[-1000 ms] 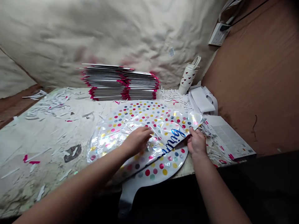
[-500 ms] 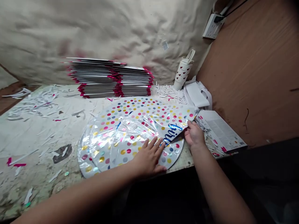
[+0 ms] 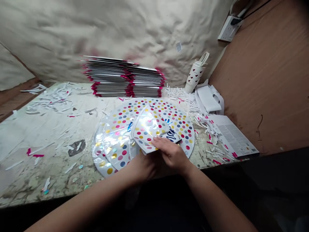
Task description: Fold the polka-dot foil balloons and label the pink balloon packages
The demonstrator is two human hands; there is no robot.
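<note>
Flat, round foil balloons (image 3: 184,119) with coloured dots lie overlapping on the worktop. The top foil balloon (image 3: 146,125) is folded over, its blue lettering partly showing beside my right hand. Across that fold my right hand (image 3: 172,153) lies with its fingers together, gripping the edge of the film. My left hand (image 3: 147,166) is close beside it, at the near edge of the folded film. It looks closed round the film there, though most of its fingers are hidden.
At the back stand stacks of flat white packs (image 3: 113,87) with pink edges. A white tumbler (image 3: 195,75) and a white roll (image 3: 210,98) are by the right panel. Paper scraps (image 3: 60,100) litter the worktop (image 3: 82,125). A printed white sheet (image 3: 236,135) lies far right.
The top balloon's right side has been folded over to the left. My right hand has moved left with it, and my left hand has gone from lying spread to curled beside the fold.
</note>
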